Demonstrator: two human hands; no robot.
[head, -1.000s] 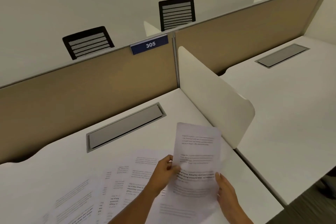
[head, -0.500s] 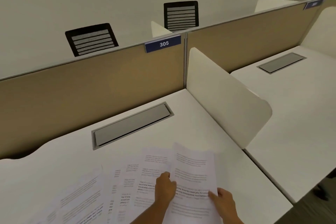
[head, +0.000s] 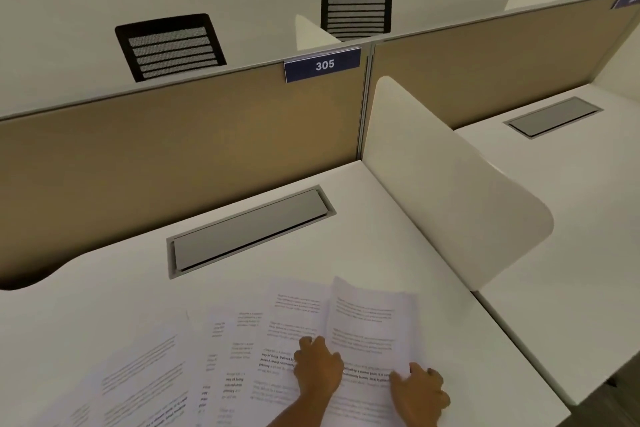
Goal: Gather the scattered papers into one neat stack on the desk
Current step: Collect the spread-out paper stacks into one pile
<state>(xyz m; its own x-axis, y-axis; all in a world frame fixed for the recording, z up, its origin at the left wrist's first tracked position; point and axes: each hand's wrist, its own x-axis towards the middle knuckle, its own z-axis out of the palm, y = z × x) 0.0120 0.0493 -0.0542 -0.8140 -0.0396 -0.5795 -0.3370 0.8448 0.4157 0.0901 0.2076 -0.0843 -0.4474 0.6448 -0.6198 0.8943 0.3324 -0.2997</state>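
Note:
Several printed sheets lie fanned out across the near part of the white desk (head: 398,218). The rightmost sheet (head: 370,319) lies almost flat on the desk, overlapping the sheet beside it (head: 294,308). My left hand (head: 317,367) holds this rightmost sheet at its left edge, fingers curled over it. My right hand (head: 419,392) grips the same sheet at its lower right edge. More overlapping sheets (head: 228,350) spread to the left, and another sheet (head: 138,371) lies at an angle at the far left.
A grey cable hatch (head: 249,229) is set into the desk behind the papers. A tan partition (head: 173,149) with a blue 305 sign (head: 323,64) closes the back. A white side divider (head: 450,191) bounds the right. Black chairs (head: 169,45) stand beyond.
The sheet held up in both hands has come down and now lies nearly flat over the fanned papers. Both hands lowered with it. The view shifted slightly.

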